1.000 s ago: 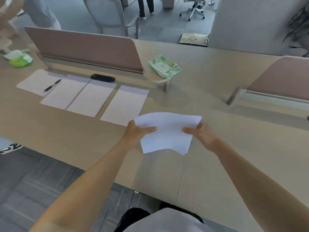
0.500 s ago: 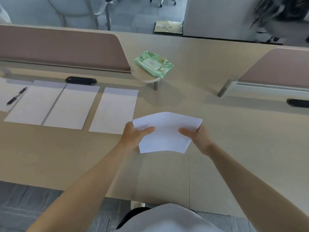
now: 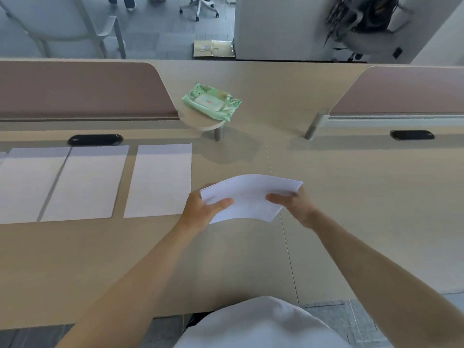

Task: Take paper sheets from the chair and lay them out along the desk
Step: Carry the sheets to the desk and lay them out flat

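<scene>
A white paper sheet (image 3: 251, 197) hangs curved above the wooden desk (image 3: 351, 209), held at both ends. My left hand (image 3: 200, 212) pinches its left edge with the thumb on top. My right hand (image 3: 293, 204) grips its right edge the same way. Three white sheets lie flat in a row on the desk to the left: the nearest sheet (image 3: 160, 179) just left of my left hand, a middle sheet (image 3: 85, 182), and a far sheet (image 3: 27, 184) cut off by the frame. The chair with the paper stack is not in view.
A green pack of wipes (image 3: 212, 101) sits on a small round shelf (image 3: 200, 121) behind the sheets. Pink divider panels (image 3: 75, 89) (image 3: 406, 91) stand along the desk's back. Black cable grommets (image 3: 95, 139) (image 3: 411, 134) lie in the desk top. Bare desk stretches to the right.
The view has swung to the right along the desk, so the laid sheets slid left and the pen left the frame. Both hands keep holding the sheet, now a little further over the desk.
</scene>
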`<state>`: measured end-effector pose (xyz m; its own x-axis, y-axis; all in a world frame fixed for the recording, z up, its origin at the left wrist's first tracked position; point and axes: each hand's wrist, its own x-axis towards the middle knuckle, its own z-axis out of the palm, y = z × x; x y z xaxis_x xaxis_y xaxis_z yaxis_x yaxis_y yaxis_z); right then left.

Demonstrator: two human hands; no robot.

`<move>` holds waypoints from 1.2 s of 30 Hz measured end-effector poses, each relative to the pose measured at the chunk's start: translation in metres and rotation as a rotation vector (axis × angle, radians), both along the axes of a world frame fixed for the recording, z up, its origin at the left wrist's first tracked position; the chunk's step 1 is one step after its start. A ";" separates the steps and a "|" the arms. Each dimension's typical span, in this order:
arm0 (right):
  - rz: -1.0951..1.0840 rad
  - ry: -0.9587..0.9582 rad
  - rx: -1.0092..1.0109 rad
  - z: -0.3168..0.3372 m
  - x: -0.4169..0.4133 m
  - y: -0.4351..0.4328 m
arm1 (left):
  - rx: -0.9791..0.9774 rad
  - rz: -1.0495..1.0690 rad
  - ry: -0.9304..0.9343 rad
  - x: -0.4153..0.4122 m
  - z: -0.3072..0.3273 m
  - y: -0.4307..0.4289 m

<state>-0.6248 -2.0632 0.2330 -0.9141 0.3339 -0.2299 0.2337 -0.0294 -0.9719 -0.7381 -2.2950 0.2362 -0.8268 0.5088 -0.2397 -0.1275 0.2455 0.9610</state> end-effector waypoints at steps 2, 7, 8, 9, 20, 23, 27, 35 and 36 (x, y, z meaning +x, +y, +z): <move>-0.013 0.019 -0.007 0.000 -0.001 0.004 | 0.012 -0.027 0.018 -0.003 -0.001 0.001; 0.002 0.018 0.034 0.005 -0.009 0.006 | -0.017 -0.017 0.040 -0.011 -0.004 0.005; 0.001 0.009 0.049 0.006 -0.011 0.007 | -0.017 -0.006 0.044 -0.012 -0.005 0.007; -0.006 0.003 0.059 0.006 -0.014 0.008 | -0.019 0.003 0.053 -0.014 -0.005 0.009; -0.177 0.189 0.038 0.019 -0.061 0.026 | 0.039 0.118 -0.081 -0.103 0.030 0.057; -0.226 0.140 0.137 -0.006 -0.076 0.030 | -0.017 0.087 -0.146 -0.118 0.018 0.073; -0.292 -0.165 0.116 -0.048 -0.087 0.036 | -0.151 0.064 -0.257 -0.126 -0.022 0.082; -0.270 -0.452 0.105 -0.106 -0.140 0.052 | -0.371 -0.010 -0.496 -0.148 -0.102 0.077; -0.252 -0.475 0.107 -0.112 -0.148 0.054 | -0.420 -0.043 -0.500 -0.147 -0.107 0.076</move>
<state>-0.7728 -2.0087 0.1214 -0.6067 0.5736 -0.5503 0.6458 -0.0479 -0.7620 -0.8855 -2.2188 0.1290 -0.5449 0.3183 -0.7757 -0.5161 0.6018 0.6095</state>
